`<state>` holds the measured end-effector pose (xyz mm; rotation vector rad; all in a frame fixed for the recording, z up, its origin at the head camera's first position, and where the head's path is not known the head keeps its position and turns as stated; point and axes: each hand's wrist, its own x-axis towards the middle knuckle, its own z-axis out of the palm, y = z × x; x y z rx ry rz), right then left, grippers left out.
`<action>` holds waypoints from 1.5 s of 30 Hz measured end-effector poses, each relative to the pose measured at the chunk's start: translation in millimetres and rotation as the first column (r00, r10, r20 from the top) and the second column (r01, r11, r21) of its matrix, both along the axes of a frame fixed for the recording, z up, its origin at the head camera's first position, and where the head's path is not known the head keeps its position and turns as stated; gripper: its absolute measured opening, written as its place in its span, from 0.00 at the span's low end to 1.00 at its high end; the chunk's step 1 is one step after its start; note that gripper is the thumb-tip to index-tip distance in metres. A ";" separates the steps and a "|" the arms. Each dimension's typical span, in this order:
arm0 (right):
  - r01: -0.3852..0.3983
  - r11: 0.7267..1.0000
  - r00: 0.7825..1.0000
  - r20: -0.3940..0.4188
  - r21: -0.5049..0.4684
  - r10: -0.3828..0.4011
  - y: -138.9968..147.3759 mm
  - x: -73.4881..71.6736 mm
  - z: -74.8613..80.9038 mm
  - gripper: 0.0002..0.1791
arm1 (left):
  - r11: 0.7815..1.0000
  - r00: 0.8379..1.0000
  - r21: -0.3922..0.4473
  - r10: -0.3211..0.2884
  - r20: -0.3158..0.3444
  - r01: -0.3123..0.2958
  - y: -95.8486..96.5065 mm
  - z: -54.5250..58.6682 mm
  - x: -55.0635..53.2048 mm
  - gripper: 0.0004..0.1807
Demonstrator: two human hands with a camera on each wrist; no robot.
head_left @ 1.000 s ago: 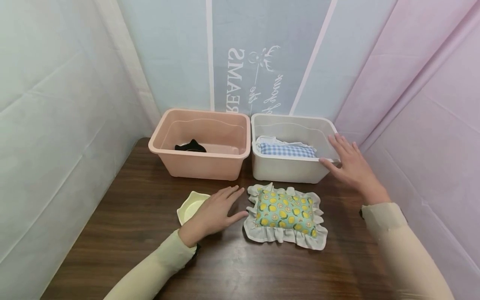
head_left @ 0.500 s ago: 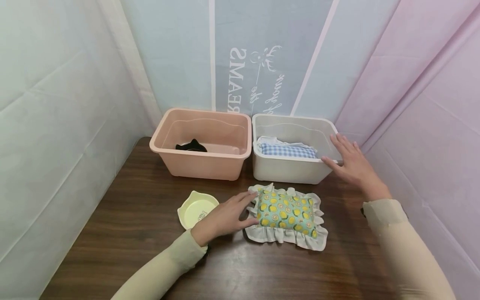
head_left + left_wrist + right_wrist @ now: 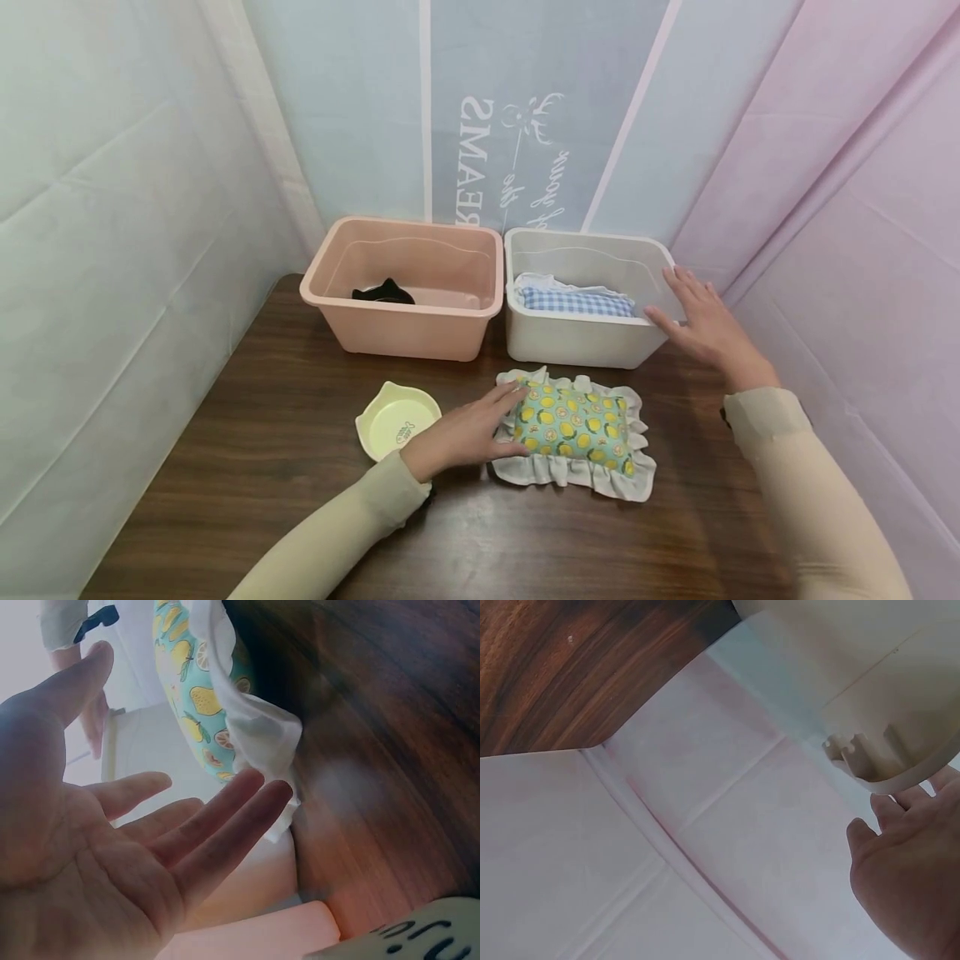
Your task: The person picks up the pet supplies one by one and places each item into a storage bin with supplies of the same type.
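A small lemon-print pillow (image 3: 573, 423) with a pale ruffled edge lies flat on the table. My left hand (image 3: 468, 429) is at its left edge, fingers extended and thumb spread; in the left wrist view the palm holds nothing and the fingertips are close to the ruffle (image 3: 262, 735). Whether they touch it I cannot tell. My right hand (image 3: 708, 329) is at the right rim of a white bin (image 3: 577, 340), fingers spread; in the right wrist view its fingertips are at the rim. Inside that bin lies a blue checked pillow (image 3: 577, 302) with a white ruffle.
A pink bin (image 3: 412, 333) stands left of the white one, with a black cat-eared dish (image 3: 386, 292) inside. Near my left wrist sits a pale yellow cat-eared dish (image 3: 393, 421) on the wooden table (image 3: 225, 467). Fabric curtains (image 3: 600, 100) hang behind and at both sides.
My left hand has moved right, from above the yellow dish to the pillow's left edge, uncovering most of the dish. My right hand has stayed at the white bin's rim.
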<state>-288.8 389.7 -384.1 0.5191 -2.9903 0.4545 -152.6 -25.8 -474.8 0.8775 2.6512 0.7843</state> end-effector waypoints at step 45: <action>0.083 0.994 0.991 0.115 -0.066 -0.075 6.8 -10.1 -14.8 0.54 | 0.997 0.996 -0.047 0.062 0.056 -0.060 28.6 -29.4 -19.9 0.60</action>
